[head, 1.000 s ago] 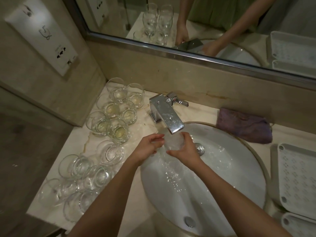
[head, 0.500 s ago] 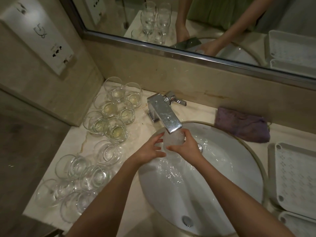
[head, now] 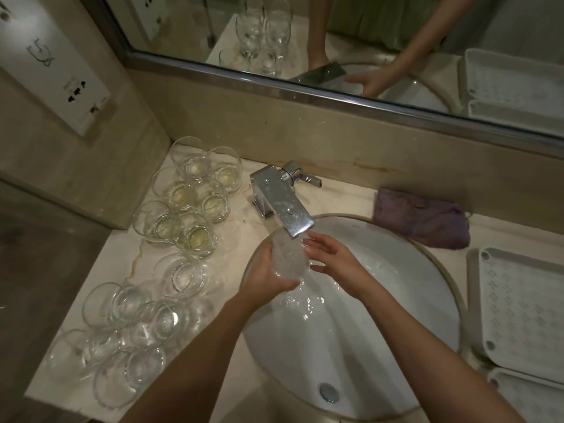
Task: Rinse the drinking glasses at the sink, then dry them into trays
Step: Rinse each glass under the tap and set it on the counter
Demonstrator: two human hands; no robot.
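A clear drinking glass (head: 288,257) is under the running chrome tap (head: 285,209), over the white round sink (head: 396,300). My left hand (head: 264,279) cups the glass from below and the left, fingers curled round it. My right hand (head: 331,259) touches its right side with fingers fairly straight. Water streams over the glass and splashes into the basin. Several more glasses (head: 183,209) stand on the counter to the left, some with yellowish dregs, the nearer ones (head: 131,325) clear.
A purple cloth (head: 422,219) lies on the counter behind the sink at the right. Two white perforated trays (head: 518,309) sit at the right edge. A mirror (head: 335,41) runs along the back wall. A socket panel (head: 61,71) is on the left wall.
My left hand has moved under and around the glass, which now tilts lower left of the spout. The right hand shifted from gripping it to touching its right side.
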